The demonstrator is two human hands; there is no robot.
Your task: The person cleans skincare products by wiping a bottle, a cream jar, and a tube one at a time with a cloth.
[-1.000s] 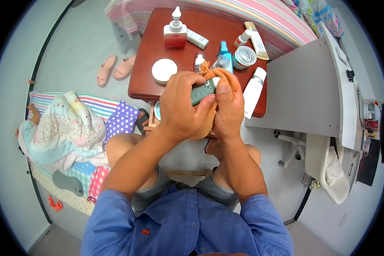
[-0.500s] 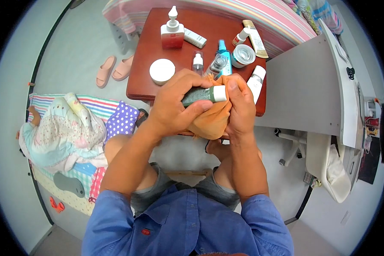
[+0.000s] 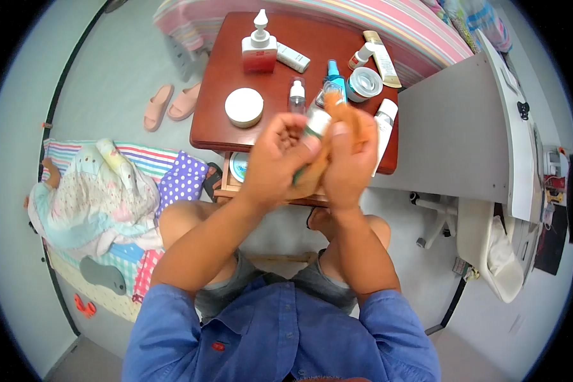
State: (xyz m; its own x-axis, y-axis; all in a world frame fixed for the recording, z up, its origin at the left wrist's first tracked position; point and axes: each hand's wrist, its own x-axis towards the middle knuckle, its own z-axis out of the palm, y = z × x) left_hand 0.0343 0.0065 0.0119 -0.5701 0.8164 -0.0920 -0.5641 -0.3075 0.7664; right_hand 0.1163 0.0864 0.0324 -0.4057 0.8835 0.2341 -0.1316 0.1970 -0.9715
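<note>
My left hand (image 3: 275, 158) is closed around a dark green tube with a white cap (image 3: 318, 122); the tube's body is mostly hidden by my fingers. My right hand (image 3: 351, 159) grips an orange cloth (image 3: 344, 118), which lies against the tube's side and is blurred by motion. Both hands are in front of the red-brown table (image 3: 219, 130). Just beyond them stand a clear bottle with a white cap (image 3: 297, 92) and a blue spray bottle (image 3: 335, 77). A white-capped bottle (image 3: 384, 124) lies close to my right hand.
A round white jar (image 3: 244, 107), a pump bottle (image 3: 259, 54), a lidded tub (image 3: 365, 84) and a gold-white tube (image 3: 383, 60) are on the table. Below, a partly open drawer (image 3: 228, 181) holds a round container (image 3: 239, 167). A grey cabinet (image 3: 445, 121) stands right.
The tube has turned from nearly level to tilted, its white cap now pointing up. The cloth has bunched higher in my right hand. My left hand has moved right, uncovering the drawer.
</note>
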